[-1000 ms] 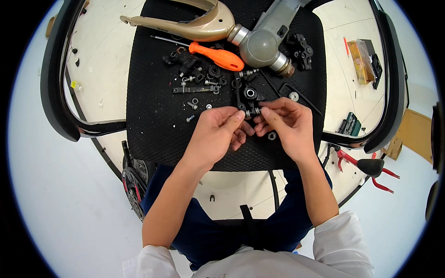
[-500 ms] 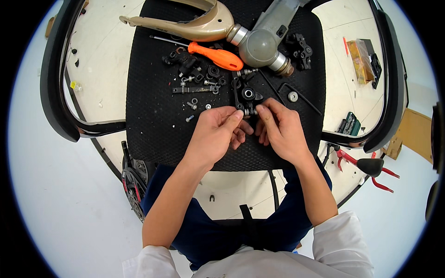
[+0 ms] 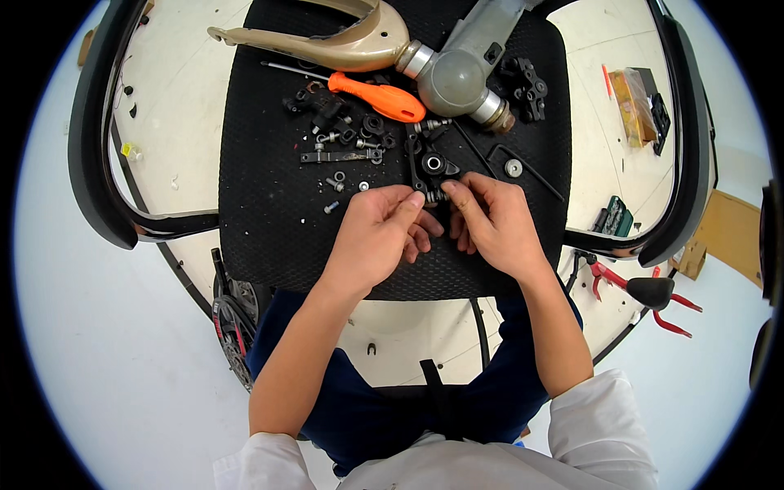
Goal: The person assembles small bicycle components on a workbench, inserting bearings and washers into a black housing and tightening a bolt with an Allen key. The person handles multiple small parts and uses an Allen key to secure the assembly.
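Observation:
My left hand and my right hand meet over the near middle of a black chair seat. Thumbs and fingers of both are closed on a small silver bolt with washers, at the near end of what looks like a black brake caliper. The left thumb presses the bolt's left side, the right thumb its right end. A second silver bolt sits at the caliper's far end. Both hands' lower fingers curl loosely under, partly hidden.
An orange-handled screwdriver, a beige fork and a grey tube joint lie farther back. Left are black brackets, a slotted bar and small bolts; right, hex keys and a black clamp part. Armrests flank the seat.
The whole view has shifted slightly, so things appear a little farther left. Both hands keep their pinch on the bolt, with only slight finger movement.

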### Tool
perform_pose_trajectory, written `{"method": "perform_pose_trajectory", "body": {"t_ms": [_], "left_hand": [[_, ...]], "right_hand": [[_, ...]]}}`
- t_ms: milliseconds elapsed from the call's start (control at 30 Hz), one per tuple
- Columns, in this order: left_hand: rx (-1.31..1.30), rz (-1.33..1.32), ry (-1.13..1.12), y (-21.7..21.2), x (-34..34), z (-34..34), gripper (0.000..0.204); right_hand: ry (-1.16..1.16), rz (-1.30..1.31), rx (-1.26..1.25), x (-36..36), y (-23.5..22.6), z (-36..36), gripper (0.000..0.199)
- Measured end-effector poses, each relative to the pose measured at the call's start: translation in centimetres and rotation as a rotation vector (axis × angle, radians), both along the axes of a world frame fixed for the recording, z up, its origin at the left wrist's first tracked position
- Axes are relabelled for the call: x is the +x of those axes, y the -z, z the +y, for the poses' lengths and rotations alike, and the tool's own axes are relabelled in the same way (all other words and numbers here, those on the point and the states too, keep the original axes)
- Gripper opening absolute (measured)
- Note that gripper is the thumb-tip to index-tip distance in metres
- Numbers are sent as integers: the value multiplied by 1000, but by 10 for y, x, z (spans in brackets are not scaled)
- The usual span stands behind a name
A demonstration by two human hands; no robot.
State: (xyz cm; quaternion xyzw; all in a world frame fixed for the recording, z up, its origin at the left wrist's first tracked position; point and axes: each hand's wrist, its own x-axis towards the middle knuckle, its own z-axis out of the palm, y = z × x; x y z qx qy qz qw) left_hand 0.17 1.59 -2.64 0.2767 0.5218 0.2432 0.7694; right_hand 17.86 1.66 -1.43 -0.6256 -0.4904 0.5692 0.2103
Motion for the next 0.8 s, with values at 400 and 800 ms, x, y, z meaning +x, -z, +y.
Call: {"method": "perform_pose_trajectory", "body": {"t_ms": [400,800], "left_hand": [[48,68,30,-3,-2,2,27],[11,28,-17,1,1,0,31]], "right_hand": [[-6,84,-87,4,2,3,40],[-129,132,-127,11,-3,4,44]]}}
